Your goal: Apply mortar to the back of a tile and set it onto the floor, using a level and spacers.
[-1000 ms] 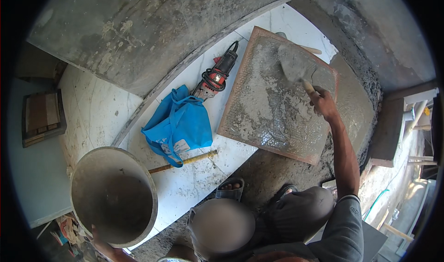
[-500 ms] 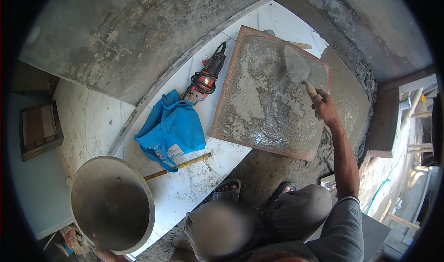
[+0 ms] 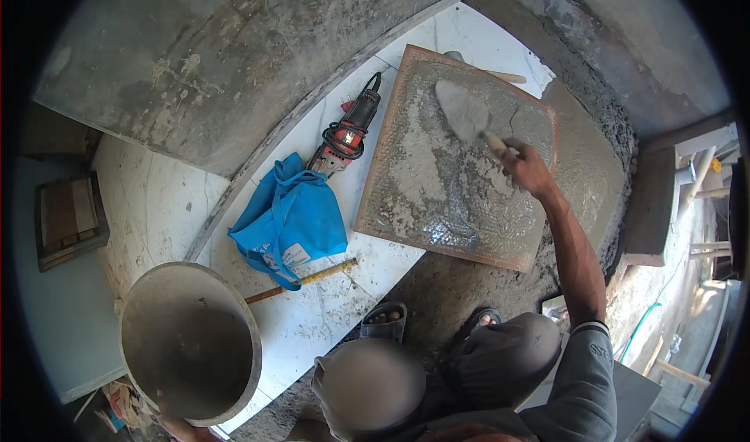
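Note:
My right hand (image 3: 525, 167) is closed round the handle of a pointing trowel (image 3: 462, 112). The trowel's blade lies over wet grey mortar (image 3: 426, 169) spread on the back of a square tile (image 3: 366, 208) with reddish-brown edges. At the lower left my left hand (image 3: 178, 428) grips the near rim of a round, deep grey basin (image 3: 251, 317). The thumb shows inside the rim; the other fingers are mostly hidden below it. The basin's inside is dark, with mortar stains on its wall.
A blue cloth bag (image 3: 301, 219) and a red-and-black angle grinder (image 3: 344, 133) with coiled cord lie on white floor tiles (image 3: 367, 262). A yellow folding rule (image 3: 312, 276) lies beside the bag. Beyond the coated tile, wet mortar (image 3: 594, 169) covers the floor. Concrete walls (image 3: 234, 44) rise behind.
My right hand has moved the trowel left across the tile, and the mortar under its path now looks smeared. My left hand and the basin have barely moved.

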`<action>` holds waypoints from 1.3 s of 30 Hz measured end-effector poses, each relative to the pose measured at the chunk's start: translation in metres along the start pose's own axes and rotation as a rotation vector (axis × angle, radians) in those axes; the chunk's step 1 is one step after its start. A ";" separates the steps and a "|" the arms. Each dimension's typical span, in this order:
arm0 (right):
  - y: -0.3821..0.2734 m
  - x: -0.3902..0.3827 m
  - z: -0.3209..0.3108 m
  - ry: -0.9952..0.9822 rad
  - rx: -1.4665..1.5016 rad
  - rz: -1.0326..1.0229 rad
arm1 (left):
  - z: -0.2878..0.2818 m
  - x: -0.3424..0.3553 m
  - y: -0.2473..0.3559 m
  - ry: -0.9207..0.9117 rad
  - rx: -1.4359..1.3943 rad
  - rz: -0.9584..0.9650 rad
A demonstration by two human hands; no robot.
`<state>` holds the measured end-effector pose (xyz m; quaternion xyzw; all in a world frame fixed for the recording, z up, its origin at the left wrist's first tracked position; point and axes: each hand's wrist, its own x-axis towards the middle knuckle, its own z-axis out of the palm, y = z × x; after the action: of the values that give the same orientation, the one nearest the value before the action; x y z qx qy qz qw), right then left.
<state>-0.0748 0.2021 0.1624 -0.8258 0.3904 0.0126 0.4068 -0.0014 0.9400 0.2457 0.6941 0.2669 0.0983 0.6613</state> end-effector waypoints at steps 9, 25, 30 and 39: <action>-0.045 0.051 -0.002 0.083 -0.102 -0.118 | 0.006 -0.008 0.002 -0.037 -0.020 -0.001; -0.062 0.092 -0.016 0.205 -0.425 -0.267 | 0.004 -0.003 0.004 -0.032 -0.014 -0.014; -0.063 0.113 -0.014 0.146 -0.468 -0.301 | 0.002 -0.003 0.002 -0.014 0.022 0.001; -0.061 0.117 -0.017 0.161 -0.488 -0.290 | 0.007 -0.011 0.008 0.007 -0.026 -0.022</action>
<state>0.0408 0.1383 0.1746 -0.9447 0.2848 -0.0175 0.1617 -0.0055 0.9284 0.2548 0.6820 0.2756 0.0970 0.6704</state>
